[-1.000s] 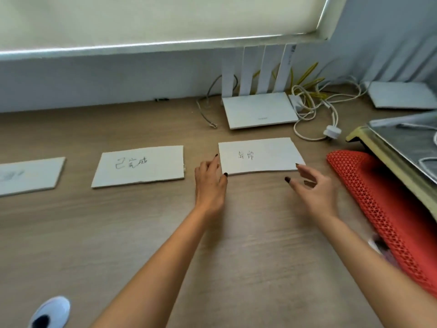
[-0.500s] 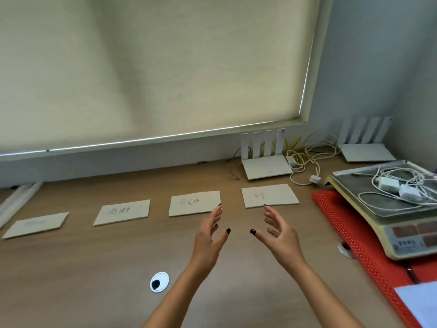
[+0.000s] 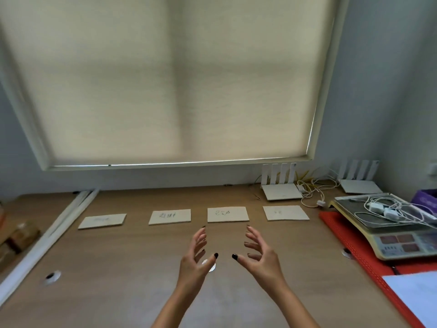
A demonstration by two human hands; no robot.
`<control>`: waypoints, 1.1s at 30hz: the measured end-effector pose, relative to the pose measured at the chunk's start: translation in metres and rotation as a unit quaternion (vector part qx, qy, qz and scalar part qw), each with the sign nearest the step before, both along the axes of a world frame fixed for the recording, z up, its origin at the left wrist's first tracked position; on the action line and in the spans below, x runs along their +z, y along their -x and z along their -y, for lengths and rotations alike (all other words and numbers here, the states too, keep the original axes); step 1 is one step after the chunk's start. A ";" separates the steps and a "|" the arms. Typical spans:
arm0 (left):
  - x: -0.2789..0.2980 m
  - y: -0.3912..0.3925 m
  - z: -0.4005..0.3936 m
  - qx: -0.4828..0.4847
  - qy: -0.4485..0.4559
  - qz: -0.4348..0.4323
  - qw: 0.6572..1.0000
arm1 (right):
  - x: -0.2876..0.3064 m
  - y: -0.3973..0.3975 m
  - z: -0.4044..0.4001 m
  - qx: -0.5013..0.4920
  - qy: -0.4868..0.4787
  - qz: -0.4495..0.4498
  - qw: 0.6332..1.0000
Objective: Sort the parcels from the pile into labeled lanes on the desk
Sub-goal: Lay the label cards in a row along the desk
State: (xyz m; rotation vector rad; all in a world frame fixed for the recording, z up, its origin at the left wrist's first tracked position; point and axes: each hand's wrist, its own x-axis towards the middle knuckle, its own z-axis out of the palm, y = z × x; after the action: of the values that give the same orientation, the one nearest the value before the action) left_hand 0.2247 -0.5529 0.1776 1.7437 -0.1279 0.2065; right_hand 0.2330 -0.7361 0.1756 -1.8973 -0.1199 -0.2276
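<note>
Nothing held yet, four labels laid out

Both the left hand (image 3: 195, 253) and right hand (image 3: 256, 250) are raised empty, fingers spread, above the desk (image 3: 132, 268), near the label cards (image 3: 228, 214). Blurry brown boxes (image 3: 17, 235), probably the parcels, are seen far left; lanes could easily be mixed up since the faint handwriting can hardly be read.

- Wooden desk (image 3: 132, 268), its far edge against the wall under the blind.
- Four label cards in a row toward the far edge: leftmost card (image 3: 102, 220), second card (image 3: 169, 216), third card (image 3: 228, 214), rightmost card (image 3: 285, 212); well apart from each other.
- White router (image 3: 281, 191) at the far edge, second router (image 3: 360, 185) in the far right corner, cables (image 3: 314, 190) between them.
- Red mat (image 3: 354, 247) along the right edge, bearing a scale (image 3: 402, 242).
- White rail (image 3: 49, 235) slanting near the left edge.
</note>
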 end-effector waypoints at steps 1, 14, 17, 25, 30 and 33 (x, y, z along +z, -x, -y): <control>0.002 0.010 -0.016 0.003 0.004 0.001 1.000 | 0.001 0.012 -0.015 0.001 -0.001 0.004 1.000; 0.018 0.111 -0.140 0.020 -0.001 0.010 1.000 | 0.018 0.107 -0.135 0.031 0.018 0.013 0.999; 0.020 0.121 -0.147 0.021 -0.004 0.011 1.000 | 0.019 0.114 -0.146 0.041 0.020 0.014 0.999; 0.019 0.137 -0.181 0.041 -0.016 0.004 0.999 | 0.016 0.119 -0.187 0.083 0.015 0.006 0.996; 0.018 0.139 -0.224 0.045 -0.029 -0.001 0.999 | 0.014 0.120 -0.227 0.098 0.014 0.007 0.995; 0.015 0.139 -0.263 0.052 -0.028 -0.003 0.998 | 0.012 0.118 -0.261 0.107 0.024 0.004 0.994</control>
State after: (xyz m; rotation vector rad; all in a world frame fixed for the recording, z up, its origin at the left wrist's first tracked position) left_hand 0.0856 -0.2900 0.1928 1.8094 -0.0379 0.2764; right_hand 0.1155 -0.4746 0.1871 -1.9141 -0.3344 -0.0884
